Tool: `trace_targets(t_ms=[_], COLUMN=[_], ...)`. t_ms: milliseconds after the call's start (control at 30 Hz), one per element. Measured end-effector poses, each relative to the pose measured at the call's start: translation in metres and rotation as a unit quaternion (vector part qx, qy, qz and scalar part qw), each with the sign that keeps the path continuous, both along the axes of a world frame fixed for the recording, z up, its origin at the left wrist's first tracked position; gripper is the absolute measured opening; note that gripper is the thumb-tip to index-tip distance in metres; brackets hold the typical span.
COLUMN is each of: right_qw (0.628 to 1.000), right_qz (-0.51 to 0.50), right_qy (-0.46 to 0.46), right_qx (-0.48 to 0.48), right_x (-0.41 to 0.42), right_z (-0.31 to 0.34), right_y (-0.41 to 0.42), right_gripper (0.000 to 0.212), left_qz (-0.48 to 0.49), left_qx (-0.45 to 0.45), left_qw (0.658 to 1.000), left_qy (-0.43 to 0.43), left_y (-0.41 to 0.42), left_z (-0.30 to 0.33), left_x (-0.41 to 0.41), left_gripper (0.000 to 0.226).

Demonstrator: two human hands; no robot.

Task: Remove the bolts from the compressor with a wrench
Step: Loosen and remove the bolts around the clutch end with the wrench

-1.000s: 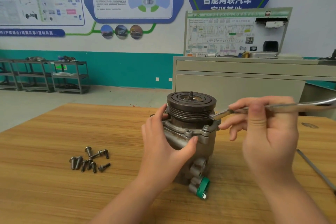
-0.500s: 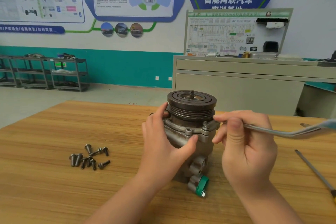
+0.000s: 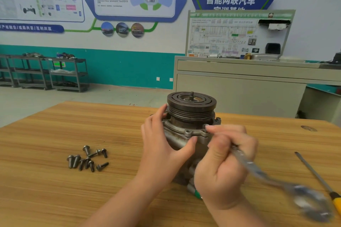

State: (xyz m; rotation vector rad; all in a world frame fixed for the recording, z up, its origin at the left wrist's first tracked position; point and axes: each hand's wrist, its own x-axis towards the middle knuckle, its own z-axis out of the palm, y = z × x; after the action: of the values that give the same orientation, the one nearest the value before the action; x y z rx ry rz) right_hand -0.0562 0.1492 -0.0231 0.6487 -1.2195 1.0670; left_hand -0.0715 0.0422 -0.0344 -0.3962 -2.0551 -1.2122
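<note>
Bare left hand (image 3: 162, 145), bare right hand (image 3: 224, 167), forearms uncovered, no sleeves

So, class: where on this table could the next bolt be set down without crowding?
Free: the table in front of the bolts, and the strip between bolts and left hand. Crowded: right of the compressor, with right hand, wrench and screwdriver.

Compressor (image 3: 186, 134) upright on table (image 3: 55, 190) — loose bolts (image 3: 86, 159) left of it, screwdriver (image 3: 317, 177) right.

Grey compressor (image 3: 186, 134) with dark ringed pulley (image 3: 191, 106), silver wrench (image 3: 258, 171), yellow-handled screwdriver (image 3: 317, 177), grey bolts (image 3: 86, 160) on wood-grain table (image 3: 55, 180)
</note>
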Motion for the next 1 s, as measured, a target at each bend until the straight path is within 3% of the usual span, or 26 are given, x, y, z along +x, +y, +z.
trace_targets(t_ms=[133,233,300,367,467,533,867,1000], right_qw=[0.965,0.858,0.812,0.843,0.950,0.980,0.998,0.999], right_qz=[0.127,0.313,0.386,0.372,0.231,0.161,0.036,0.042], right_qy=[-0.084,-0.239,-0.271,-0.233,-0.131,-0.088,-0.018,-0.021], right_qx=[-0.215,-0.330,-0.343,-0.311,-0.166,-0.082,0.042,0.014], right_x=[-0.003,-0.019,-0.025,-0.021,-0.009,-0.005,-0.002,0.003], right_z=[0.017,0.030,0.036,0.038,0.035,0.031,0.012,0.006], right_y=[0.017,0.040,0.048,0.050,0.046,0.042,0.025,0.009], right_gripper=[0.019,0.026,0.027,0.027,0.017,0.012,0.014,0.021], left_qz=[-0.004,0.019,0.040,0.016,-0.049,-0.065,-0.078,-0.073], left_qx=[0.010,0.005,0.007,0.032,0.085,0.097,0.099,0.101], left_qw=[1.000,1.000,0.999,0.998,0.991,0.989,0.989,0.989], left_qy=[-0.016,-0.023,-0.024,-0.049,-0.087,-0.093,-0.077,-0.077], left_y=[0.001,0.003,0.003,0.003,0.003,0.002,0.000,0.000], left_z=[0.001,-0.003,-0.006,-0.006,-0.006,-0.005,-0.007,-0.007], left_x=[0.001,0.000,-0.001,-0.002,-0.004,-0.004,-0.005,-0.006], left_gripper=[0.079,0.084,0.099,0.108,0.113,0.112,0.110,0.110])
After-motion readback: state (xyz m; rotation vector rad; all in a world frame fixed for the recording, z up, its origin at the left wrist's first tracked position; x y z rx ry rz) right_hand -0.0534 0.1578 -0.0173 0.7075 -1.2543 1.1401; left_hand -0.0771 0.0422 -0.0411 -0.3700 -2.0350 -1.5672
